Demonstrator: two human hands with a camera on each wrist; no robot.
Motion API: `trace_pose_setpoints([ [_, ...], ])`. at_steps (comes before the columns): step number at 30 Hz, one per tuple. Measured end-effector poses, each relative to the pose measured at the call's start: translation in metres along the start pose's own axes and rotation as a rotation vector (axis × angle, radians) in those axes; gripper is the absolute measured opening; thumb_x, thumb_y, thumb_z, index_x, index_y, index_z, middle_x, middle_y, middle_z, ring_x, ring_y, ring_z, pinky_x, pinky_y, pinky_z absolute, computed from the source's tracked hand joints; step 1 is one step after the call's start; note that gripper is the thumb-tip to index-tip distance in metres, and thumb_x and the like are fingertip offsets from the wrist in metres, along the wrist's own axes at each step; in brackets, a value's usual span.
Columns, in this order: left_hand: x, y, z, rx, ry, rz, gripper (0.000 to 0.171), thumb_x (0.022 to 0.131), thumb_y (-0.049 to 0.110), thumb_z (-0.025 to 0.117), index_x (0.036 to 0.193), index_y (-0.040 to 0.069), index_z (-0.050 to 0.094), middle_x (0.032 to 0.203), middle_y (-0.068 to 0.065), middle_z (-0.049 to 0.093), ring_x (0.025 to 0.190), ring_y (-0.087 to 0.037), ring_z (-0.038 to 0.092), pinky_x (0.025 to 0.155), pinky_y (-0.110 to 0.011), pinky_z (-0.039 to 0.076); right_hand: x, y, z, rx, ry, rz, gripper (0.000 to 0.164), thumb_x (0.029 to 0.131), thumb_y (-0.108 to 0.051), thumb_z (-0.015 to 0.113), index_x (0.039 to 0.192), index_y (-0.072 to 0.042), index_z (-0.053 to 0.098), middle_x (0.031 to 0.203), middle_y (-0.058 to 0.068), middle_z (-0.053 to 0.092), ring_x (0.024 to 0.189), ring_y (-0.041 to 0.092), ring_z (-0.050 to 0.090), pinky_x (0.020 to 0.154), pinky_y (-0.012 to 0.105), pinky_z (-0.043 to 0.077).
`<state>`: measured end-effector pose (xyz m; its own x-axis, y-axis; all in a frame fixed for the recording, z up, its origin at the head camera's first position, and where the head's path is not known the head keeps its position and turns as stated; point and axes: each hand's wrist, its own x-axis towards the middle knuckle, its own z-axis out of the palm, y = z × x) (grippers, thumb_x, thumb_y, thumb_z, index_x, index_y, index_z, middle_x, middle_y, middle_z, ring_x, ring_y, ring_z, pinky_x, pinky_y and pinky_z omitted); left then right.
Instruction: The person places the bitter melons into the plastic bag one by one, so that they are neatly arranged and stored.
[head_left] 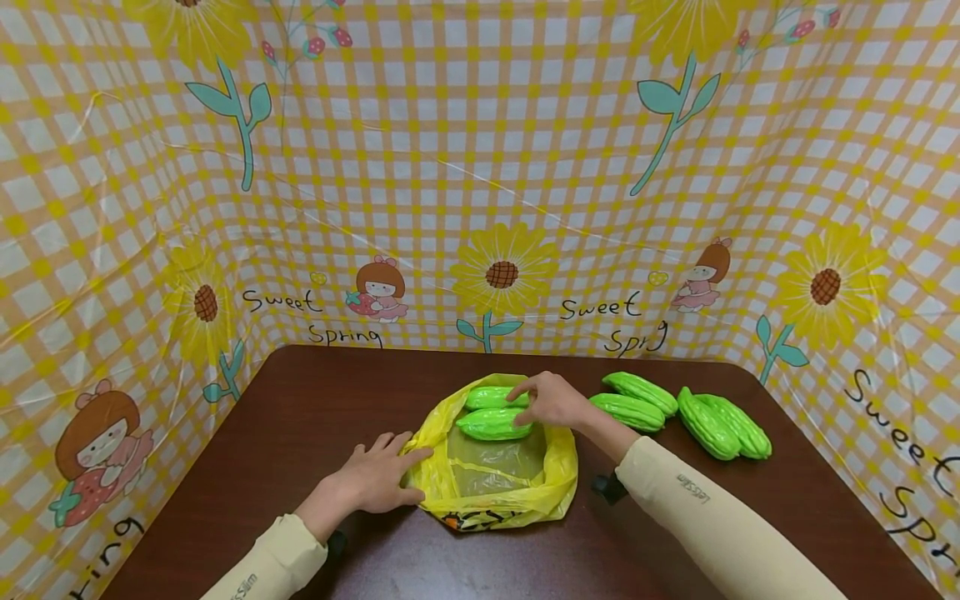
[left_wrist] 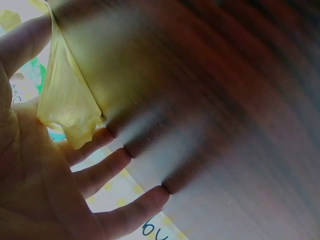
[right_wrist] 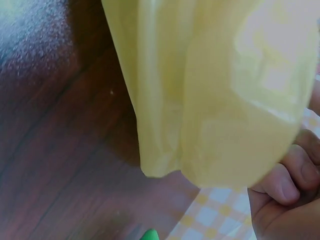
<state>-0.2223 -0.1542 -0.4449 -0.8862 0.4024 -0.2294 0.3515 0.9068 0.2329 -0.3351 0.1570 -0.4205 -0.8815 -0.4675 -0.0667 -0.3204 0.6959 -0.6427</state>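
Observation:
Inside the yellow plastic bag point(head_left: 561, 479), two bright green bitter melons point(head_left: 491, 423) lie side by side at the far end. My right hand point(head_left: 553, 400) reaches over the bag's right rim, thumb and forefinger bent at the melons' right ends. Whether they pinch a melon is unclear; in the right wrist view the yellow plastic hides those fingertips, while other fingers point(right_wrist: 300, 172) look curled. My left hand point(head_left: 375, 475) rests on the bag's left side with fingers spread. In the left wrist view, a fold of the bag point(left_wrist: 70, 97) lies between its thumb and straight fingers.
Several more bitter melons point(head_left: 633, 410) lie on the dark wooden table point(head_left: 315, 400), right of the bag, two of them close together point(head_left: 723, 425) farther right. A checked, sunflower-printed cloth point(head_left: 480, 183) surrounds the table at the back and sides.

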Motion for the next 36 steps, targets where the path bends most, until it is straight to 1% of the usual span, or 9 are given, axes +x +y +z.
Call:
trace_pose_setpoints([
  [15,0.002,0.000,0.000,-0.011,-0.007,-0.006,0.066,0.094,0.051,0.066,0.153,0.029,0.045,0.162,-0.012,0.031,0.148,-0.038,0.031,0.108,-0.070,0.029,-0.028,0.008,-0.028,0.103,0.056,0.063,0.043,0.087,-0.025,0.080,0.126,-0.009,0.071,0.060,-0.003,0.029,0.054,0.018,0.023,0.055,0.031,0.030],
  [18,0.002,-0.001,0.000,-0.019,-0.010,-0.007,0.065,0.095,0.049,0.065,0.153,0.028,0.045,0.163,-0.013,0.030,0.148,-0.038,0.030,0.109,-0.070,0.028,-0.038,0.011,-0.035,0.113,0.080,0.077,0.043,0.088,-0.027,0.078,0.127,-0.009,0.070,0.071,0.003,0.049,0.067,0.027,0.050,0.064,0.033,0.041],
  [21,0.002,-0.001,0.001,-0.018,-0.024,-0.008,0.065,0.096,0.048,0.064,0.154,0.029,0.043,0.163,-0.013,0.028,0.149,-0.039,0.029,0.109,-0.071,0.027,-0.047,0.016,-0.041,0.132,0.093,0.093,0.042,0.090,-0.025,0.076,0.128,-0.008,0.069,0.077,0.010,0.047,0.084,0.041,0.051,0.074,0.040,0.043],
  [26,0.002,-0.001,0.001,-0.017,-0.014,-0.005,0.066,0.095,0.049,0.066,0.153,0.029,0.044,0.163,-0.013,0.029,0.148,-0.038,0.030,0.109,-0.071,0.028,-0.060,0.029,-0.053,0.148,0.104,0.106,0.043,0.091,-0.029,0.075,0.130,-0.010,0.068,0.127,0.025,0.058,0.124,0.049,0.053,0.096,0.051,0.048],
  [28,0.002,-0.001,0.001,-0.025,-0.005,0.000,0.066,0.094,0.050,0.066,0.153,0.029,0.045,0.162,-0.013,0.030,0.148,-0.038,0.030,0.108,-0.071,0.028,-0.065,0.034,-0.058,0.156,0.112,0.119,0.044,0.091,-0.032,0.075,0.130,-0.012,0.068,0.158,0.023,0.036,0.143,0.049,0.036,0.107,0.058,0.041],
  [30,0.002,-0.001,0.003,-0.034,-0.004,0.004,0.066,0.094,0.050,0.066,0.153,0.029,0.045,0.163,-0.013,0.029,0.148,-0.038,0.030,0.108,-0.071,0.028,-0.069,0.039,-0.063,0.165,0.114,0.137,0.047,0.091,-0.036,0.075,0.131,-0.012,0.067,0.161,0.023,0.031,0.145,0.049,0.033,0.109,0.060,0.038],
  [32,0.002,-0.002,0.003,-0.042,-0.002,0.009,0.066,0.094,0.050,0.067,0.152,0.029,0.045,0.163,-0.014,0.029,0.148,-0.038,0.030,0.107,-0.071,0.029,-0.072,0.043,-0.067,0.169,0.131,0.154,0.050,0.089,-0.038,0.077,0.131,-0.013,0.068,0.143,0.023,0.052,0.135,0.048,0.047,0.101,0.053,0.047],
  [34,0.002,-0.003,0.004,-0.048,-0.004,0.009,0.066,0.094,0.050,0.067,0.152,0.029,0.045,0.163,-0.014,0.029,0.148,-0.039,0.029,0.107,-0.071,0.030,-0.075,0.046,-0.070,0.176,0.144,0.161,0.053,0.087,-0.040,0.079,0.131,-0.013,0.067,0.101,0.016,0.064,0.092,0.041,0.062,0.079,0.040,0.050],
  [36,0.002,-0.004,0.004,-0.050,-0.007,0.007,0.066,0.094,0.050,0.067,0.153,0.029,0.045,0.163,-0.014,0.028,0.148,-0.039,0.029,0.107,-0.071,0.030,-0.077,0.050,-0.073,0.186,0.153,0.162,0.055,0.086,-0.040,0.079,0.131,-0.011,0.067,0.067,0.004,0.045,0.058,0.029,0.041,0.060,0.033,0.039],
])
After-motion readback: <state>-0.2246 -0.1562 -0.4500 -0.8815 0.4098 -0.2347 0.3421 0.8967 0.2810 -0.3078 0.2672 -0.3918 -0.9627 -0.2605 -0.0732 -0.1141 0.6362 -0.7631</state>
